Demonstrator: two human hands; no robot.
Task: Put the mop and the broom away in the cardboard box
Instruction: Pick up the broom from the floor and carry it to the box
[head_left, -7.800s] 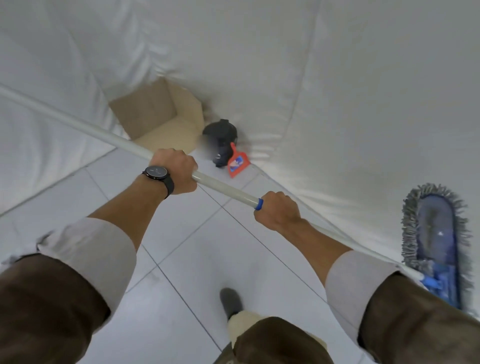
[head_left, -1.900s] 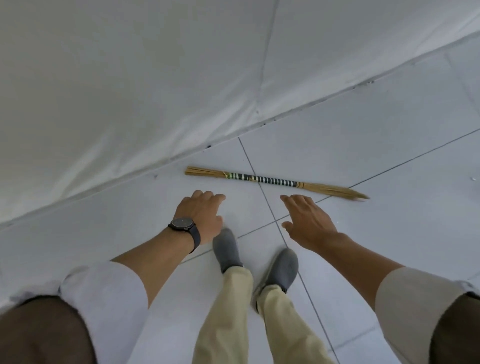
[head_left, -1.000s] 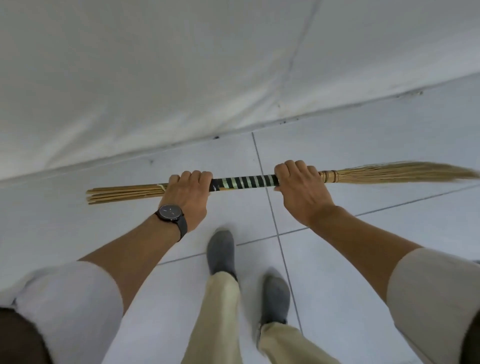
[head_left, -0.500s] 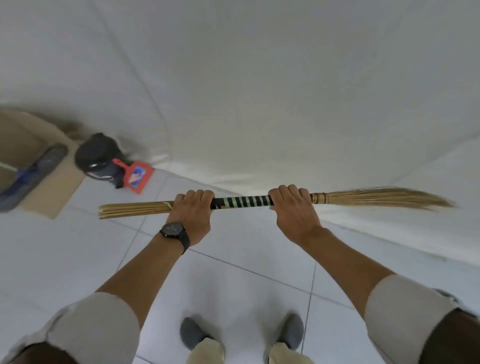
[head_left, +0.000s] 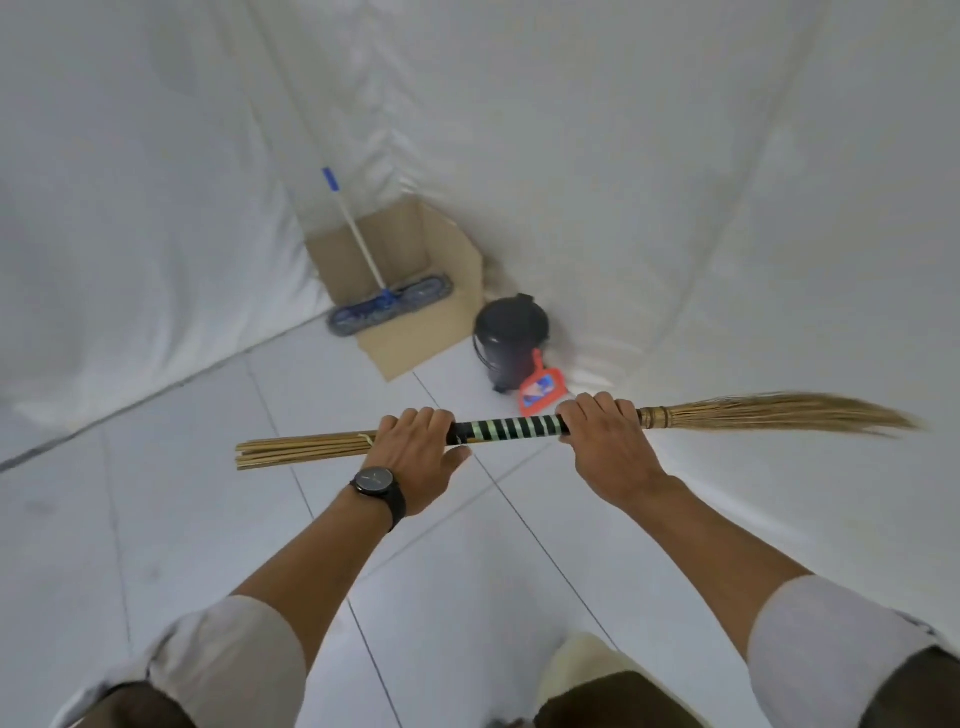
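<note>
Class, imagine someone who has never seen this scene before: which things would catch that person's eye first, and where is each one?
First comes the broom, held level across the middle, the left hand and the right hand each gripping an end of its striped handle. Beyond it, in the corner, the cardboard box holds the mop, its pole leaning up against the white sheeting. Right of the box stands a dark bin with a red dustpan propped against it.

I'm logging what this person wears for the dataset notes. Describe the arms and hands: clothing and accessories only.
Both forearms are bare, with light grey sleeves pushed up to about the elbows. A dark brown outer layer shows over the upper arms at the bottom corners. The left hand has a black watch with a round dark face on a black strap at the wrist. The right hand is bare: no gloves and no rings visible.
</note>
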